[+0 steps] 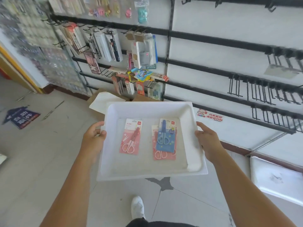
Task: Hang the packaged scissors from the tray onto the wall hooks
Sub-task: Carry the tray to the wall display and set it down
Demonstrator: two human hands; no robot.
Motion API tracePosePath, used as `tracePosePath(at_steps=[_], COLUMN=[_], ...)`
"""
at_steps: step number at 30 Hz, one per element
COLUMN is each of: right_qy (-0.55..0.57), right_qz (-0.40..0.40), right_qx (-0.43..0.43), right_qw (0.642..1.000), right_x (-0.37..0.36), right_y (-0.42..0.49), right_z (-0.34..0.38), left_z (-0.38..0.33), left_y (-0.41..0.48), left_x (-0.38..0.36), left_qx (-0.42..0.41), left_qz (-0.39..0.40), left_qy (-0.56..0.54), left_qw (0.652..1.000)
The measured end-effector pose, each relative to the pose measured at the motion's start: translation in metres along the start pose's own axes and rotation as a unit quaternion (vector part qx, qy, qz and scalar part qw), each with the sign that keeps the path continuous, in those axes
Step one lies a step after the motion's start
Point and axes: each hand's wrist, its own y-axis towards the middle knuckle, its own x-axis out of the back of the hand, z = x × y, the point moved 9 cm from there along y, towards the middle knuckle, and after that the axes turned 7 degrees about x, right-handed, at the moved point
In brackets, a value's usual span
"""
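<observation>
the left hand (94, 136) and right hand (207, 140) each grip a side rim of the shallow white plastic tray (147, 108). inside the tray lie 3 packaged scissors: a pink pack (131, 136) near its left wall, a blue pack (166, 135) overlapping another pink pack (162, 154).

Three carded scissors lie flat in the white tray (113, 161): pink pack (130, 138) left, blue pack (165, 136) overlapping another pink pack (161, 154) (right).

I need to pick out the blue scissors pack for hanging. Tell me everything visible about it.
The blue-carded pack of blue-handled scissors lies flat in the right half of the white plastic tray, hang-tab end toward the wall. Its card has a white top with a red logo and a blue, star-printed lower part; the blades wear a blue cover. It overlaps a pink-carded scissors pack beneath it. Neither hand touches it.
</observation>
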Motion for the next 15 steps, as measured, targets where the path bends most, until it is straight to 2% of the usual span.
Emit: tracePosePath(at_steps=[6,15], right_qy=[0.015,0.028], right_qz=[-0.066,-0.121], right_qx=[-0.022,-0.043], right_qw=[0.997,0.991], right_x=[-0.033,-0.036], right_y=[0.060,0.155], right_z=[0.012,0.000], left_z=[-0.045,-0.065], left_y=[0.114,0.221], left_x=[-0.019,-0.099], left_qx=[-0.010,0.018], left_qz=[0.058,0.119], left_qy=[0.046,0.090], left_qw=[0.997,0.989])
